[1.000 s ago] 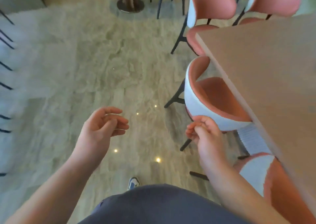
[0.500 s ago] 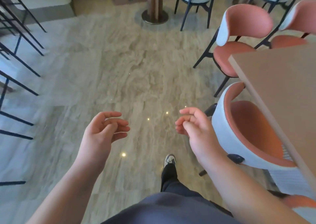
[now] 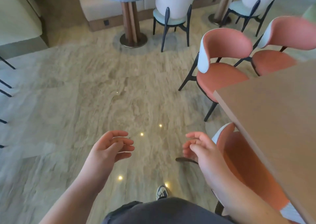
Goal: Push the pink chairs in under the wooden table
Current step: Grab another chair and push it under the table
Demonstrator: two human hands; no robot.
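Both hands, left [image 3: 109,148] and right [image 3: 200,148], hover empty with fingers loosely apart; one pink chair [image 3: 246,164] sits tucked under the desk [image 3: 277,114] at 3 o'clock, two more [image 3: 220,64] at 1 o'clock.

No text, label, brand, number or sign can be read anywhere here; the furniture and floor carry no legible markings.

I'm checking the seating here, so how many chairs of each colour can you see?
Pink chairs: 3, one tucked under the wooden table beside the right hand, one at the table's far corner, one behind it.
White and pale blue chairs: 2.
Total: 5 chairs.
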